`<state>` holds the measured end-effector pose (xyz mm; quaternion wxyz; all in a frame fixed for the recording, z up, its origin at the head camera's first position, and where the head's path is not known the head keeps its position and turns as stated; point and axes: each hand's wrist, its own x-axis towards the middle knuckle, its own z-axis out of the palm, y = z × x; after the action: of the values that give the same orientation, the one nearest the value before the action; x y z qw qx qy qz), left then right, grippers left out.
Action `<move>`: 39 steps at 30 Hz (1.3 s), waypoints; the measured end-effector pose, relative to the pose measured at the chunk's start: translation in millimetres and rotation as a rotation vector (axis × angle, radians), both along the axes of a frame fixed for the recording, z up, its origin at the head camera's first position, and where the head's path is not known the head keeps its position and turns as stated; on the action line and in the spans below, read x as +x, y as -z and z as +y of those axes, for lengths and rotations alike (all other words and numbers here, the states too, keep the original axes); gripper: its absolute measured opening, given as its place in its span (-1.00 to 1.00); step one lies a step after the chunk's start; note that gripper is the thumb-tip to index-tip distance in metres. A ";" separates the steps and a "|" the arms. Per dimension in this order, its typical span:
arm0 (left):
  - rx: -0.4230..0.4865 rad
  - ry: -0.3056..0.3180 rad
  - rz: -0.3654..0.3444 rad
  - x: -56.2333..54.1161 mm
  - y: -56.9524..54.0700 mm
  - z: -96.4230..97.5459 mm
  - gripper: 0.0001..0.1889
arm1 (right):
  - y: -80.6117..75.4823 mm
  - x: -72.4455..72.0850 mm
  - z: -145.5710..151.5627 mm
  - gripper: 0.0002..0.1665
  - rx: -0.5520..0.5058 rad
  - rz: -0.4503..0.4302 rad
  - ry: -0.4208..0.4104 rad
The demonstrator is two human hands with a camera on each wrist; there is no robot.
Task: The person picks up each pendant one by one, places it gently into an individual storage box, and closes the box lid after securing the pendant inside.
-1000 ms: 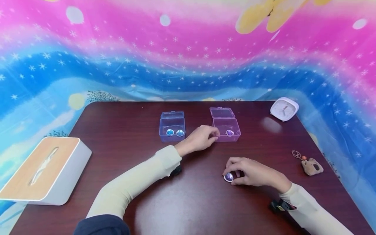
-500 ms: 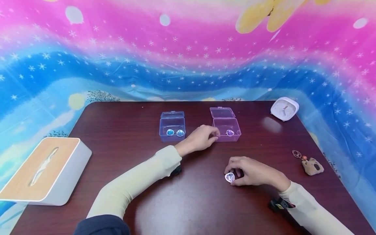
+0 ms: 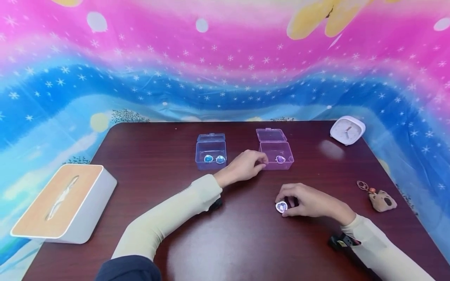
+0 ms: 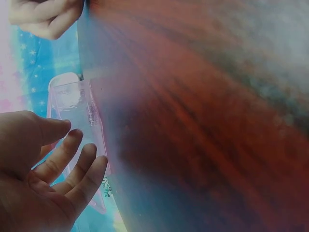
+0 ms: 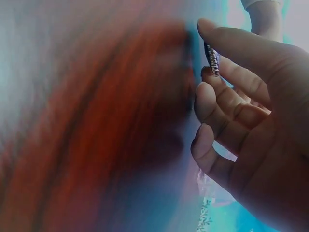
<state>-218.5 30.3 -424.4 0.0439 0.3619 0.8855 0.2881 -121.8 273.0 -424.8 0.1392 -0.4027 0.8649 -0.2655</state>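
Observation:
My right hand pinches a heart-shaped purple gem with a rhinestone border between thumb and fingertips. In the right wrist view the same gem shows edge-on beside the thumb. My left hand is at the left front corner of a pink clear box, its fingers loosely bent against the side. The pink box's lid stands up, and one purple gem lies inside. Left of it, a blue clear box, also with its lid up, contains two blue gems.
A white tissue box with a wooden top stands at the left. At the back right is a white clock. A plush keychain lies on the right side of the dark table. A patterned cloth hangs behind.
My right hand has tilted the gem, which looks paler now, and has moved slightly away from me. The left hand stays at the pink box. The head view has shifted a little.

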 end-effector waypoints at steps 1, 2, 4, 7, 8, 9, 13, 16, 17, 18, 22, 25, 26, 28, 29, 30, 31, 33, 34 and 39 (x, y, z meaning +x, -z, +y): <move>0.001 0.002 -0.003 0.3 -0.2 0.4 -0.84 | -0.9 -1.3 1.3 -0.70 -0.012 0.003 -0.002; 0.000 0.004 -0.003 0.3 -0.2 0.8 -0.84 | -1.8 -2.8 2.4 -0.70 -0.019 0.008 -0.001; 0.000 0.008 -0.004 -0.1 -0.2 1.2 -0.83 | -4.6 -6.5 4.7 -0.70 -0.029 0.019 0.007; -0.007 0.005 -0.002 -0.4 -0.4 1.0 -0.83 | -11.3 -13.3 7.1 -0.70 -0.033 0.044 0.027; -0.010 0.002 -0.003 -0.4 -0.3 0.9 -0.83 | -14.1 -15.8 7.8 -0.69 -0.031 0.058 0.038; -0.012 -0.002 -0.006 -0.3 -0.3 0.5 -0.83 | -17.2 -18.4 8.3 -0.69 -0.033 0.075 0.048; -0.022 -0.013 -0.014 0.1 -0.9 -0.7 -0.82 | -30.4 -29.4 9.5 -0.68 -0.039 0.143 0.087; -0.022 -0.010 -0.014 0.1 -1.2 -0.8 -0.82 | -39.7 -38.4 10.3 -0.67 -0.050 0.164 0.113; -0.020 -0.009 -0.012 0.0 -1.0 -0.6 -0.82 | -42.6 -41.8 10.3 -0.67 -0.053 0.165 0.119; -0.018 -0.006 -0.010 -0.2 -1.0 -0.4 -0.82 | -45.2 -45.4 10.2 -0.67 -0.057 0.162 0.127; -0.013 -0.003 -0.002 -0.5 -0.7 0.6 -0.83 | -51.1 -61.6 8.7 -0.66 -0.079 0.164 0.149; -0.018 -0.001 -0.002 -0.5 -0.6 0.9 -0.83 | -52.0 -74.2 6.8 -0.65 -0.094 0.182 0.171; -0.019 0.000 -0.002 -0.6 -0.6 0.7 -0.83 | -51.8 -78.3 6.1 -0.65 -0.097 0.190 0.179; -0.023 0.003 0.000 -0.4 -0.9 0.5 -0.83 | -50.9 -86.3 4.5 -0.64 -0.103 0.206 0.190; -0.024 0.005 0.002 -0.5 -0.9 0.5 -0.83 | -50.1 -89.9 4.1 -0.64 -0.106 0.213 0.196; -0.027 0.006 0.004 -0.5 -1.0 0.6 -0.83 | -49.1 -93.1 3.8 -0.63 -0.106 0.216 0.203; -0.027 0.007 0.004 -0.6 -0.9 0.6 -0.83 | -48.0 -96.1 3.1 -0.63 -0.106 0.219 0.210; -0.028 0.009 0.008 -0.5 -0.5 0.5 -0.84 | -45.1 -101.0 1.8 -0.63 -0.103 0.218 0.221; -0.027 0.009 0.010 -0.5 -0.4 0.4 -0.84 | -43.6 -102.9 1.1 -0.62 -0.100 0.213 0.229; -0.020 0.014 0.020 -0.6 -0.3 0.0 -0.85 | -33.9 -111.1 -3.3 -0.63 -0.065 0.209 0.240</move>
<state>-219.0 30.3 -424.1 0.0405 0.3707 0.8861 0.2753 -232.8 269.7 -390.9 0.0024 -0.3260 0.9075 -0.2649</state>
